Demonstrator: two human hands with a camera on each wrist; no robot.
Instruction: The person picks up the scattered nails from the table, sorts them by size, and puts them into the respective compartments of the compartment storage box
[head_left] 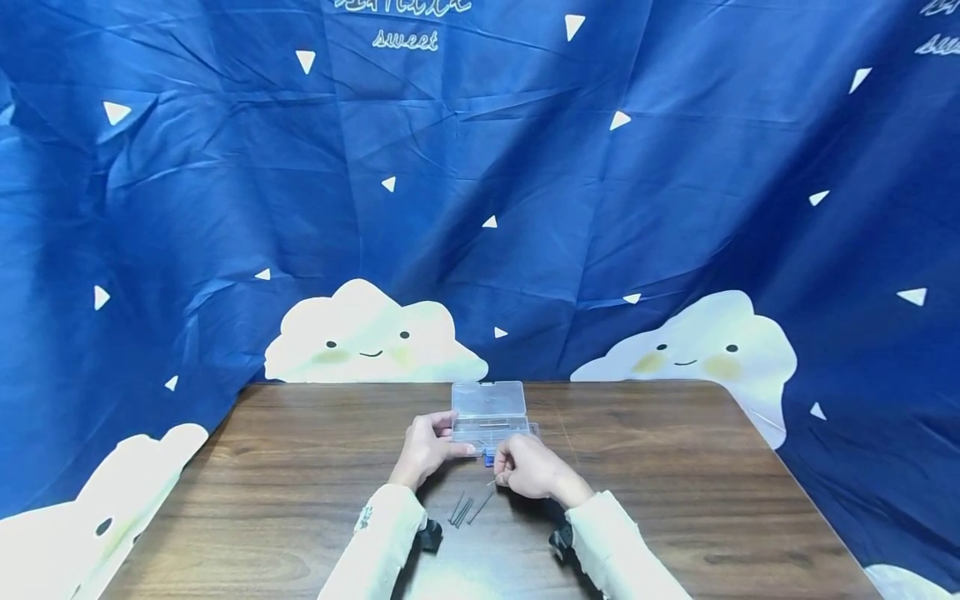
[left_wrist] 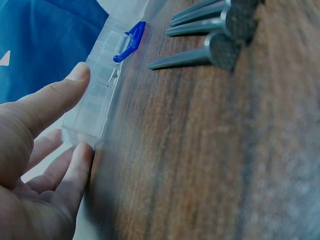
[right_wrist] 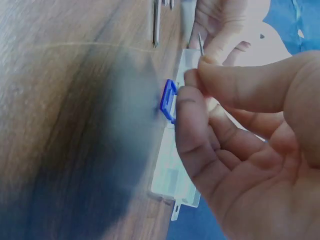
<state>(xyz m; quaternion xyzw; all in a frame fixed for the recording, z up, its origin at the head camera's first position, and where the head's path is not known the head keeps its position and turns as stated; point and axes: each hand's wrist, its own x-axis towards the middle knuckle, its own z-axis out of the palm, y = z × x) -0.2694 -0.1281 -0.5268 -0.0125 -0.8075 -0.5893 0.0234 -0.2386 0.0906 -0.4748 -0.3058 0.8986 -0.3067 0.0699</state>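
A clear plastic compartment box (head_left: pixel 471 436) stands on the table with its lid (head_left: pixel 487 400) raised at the back. My left hand (head_left: pixel 429 454) grips its left end, thumb (left_wrist: pixel 67 92) at the near side and the other fingers round the end. A blue latch (right_wrist: pixel 167 101) hangs at the box's front. Just in front of the box, my right hand (head_left: pixel 532 468) pinches a thin nail (right_wrist: pixel 201 44) between thumb and forefinger; one end sticks out and the rest is hidden by the fingers. Several grey nails (left_wrist: pixel 190 59) lie on the table between the two forearms.
The brown wooden table (head_left: pixel 315 500) runs out to both sides. A blue curtain (head_left: pixel 525 167) with white clouds hangs behind its far edge. Dark straps with wrist cameras (head_left: pixel 430 536) sit under both pale sleeves (head_left: pixel 382 533), close to the table.
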